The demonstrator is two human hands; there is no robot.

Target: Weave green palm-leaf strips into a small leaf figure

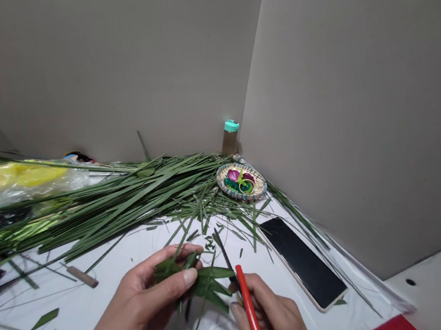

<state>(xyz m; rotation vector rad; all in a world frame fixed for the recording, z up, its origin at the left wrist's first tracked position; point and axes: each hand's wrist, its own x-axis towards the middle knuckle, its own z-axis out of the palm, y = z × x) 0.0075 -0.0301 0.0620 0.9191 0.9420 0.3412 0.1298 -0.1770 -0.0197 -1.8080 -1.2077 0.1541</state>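
A green piece woven from leaf strips (210,284), with several pointed ends, is pinched between the thumb and fingers of my left hand (160,286). My right hand (271,313) is wrapped round red-handled scissors (249,308), whose dark blades point up and away beside the tips of the woven piece. The blades look parted. One pointed tip reaches the scissors near their pivot. Small green cuttings (210,242) lie on the white cloth (109,283) just beyond my hands.
Long green leaf strips (126,202) spread across the back left. A small woven basket (224,186) holds coloured pieces, with a teal-capped bottle (230,138) behind it. A phone (303,263) lies at the right, near the wall (341,112). Yellow plastic packaging (17,180) is far left.
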